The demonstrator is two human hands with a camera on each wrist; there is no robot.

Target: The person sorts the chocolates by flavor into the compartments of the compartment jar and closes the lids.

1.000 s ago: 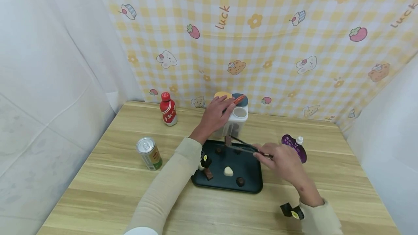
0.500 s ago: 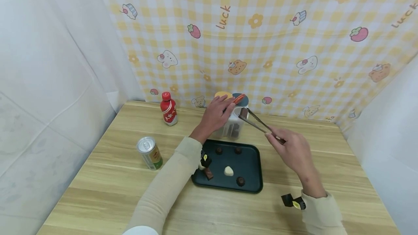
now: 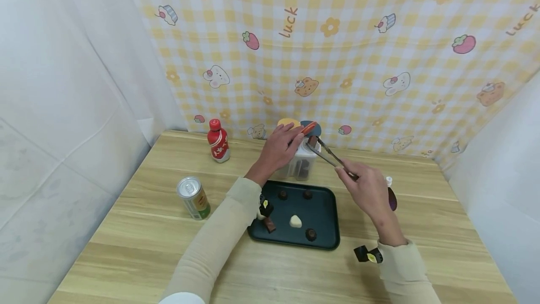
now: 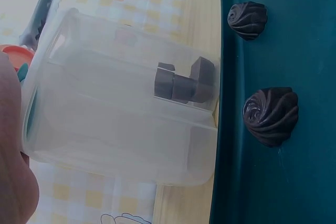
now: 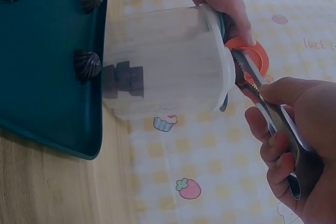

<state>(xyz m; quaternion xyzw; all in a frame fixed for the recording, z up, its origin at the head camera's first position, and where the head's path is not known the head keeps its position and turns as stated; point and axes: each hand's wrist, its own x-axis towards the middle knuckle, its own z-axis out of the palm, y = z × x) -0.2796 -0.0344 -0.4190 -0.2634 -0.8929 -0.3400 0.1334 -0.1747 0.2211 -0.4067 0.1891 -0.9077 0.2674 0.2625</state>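
Observation:
My right hand (image 3: 367, 186) grips metal tongs (image 5: 286, 132). In the head view, their tips pinch a brown chocolate piece (image 3: 312, 141) at the opening of a clear storage container (image 4: 121, 103). My left hand (image 3: 278, 149) rests on top of this container, fingers extended over its lids, thumb against the raised orange lid (image 5: 252, 56). Several dark chocolate chunks (image 4: 181, 85) lie at the bottom of one compartment. In front is a dark green tray (image 3: 325, 215) with swirled chocolates (image 4: 270, 116), a white chocolate (image 3: 296, 221) and a chocolate bar piece (image 3: 269, 224).
A red bottle (image 3: 218, 140) and a can (image 3: 193, 198) stand on the wooden table (image 3: 139, 229) to the left. Partly behind my right hand lies a purple pouch (image 3: 392, 199). A checked curtain (image 3: 358, 60) hangs behind the table.
My right hand has lifted the tongs with the chocolate piece from the tray's far edge up to the container's opening, then slightly left. The left hand has stayed in place.

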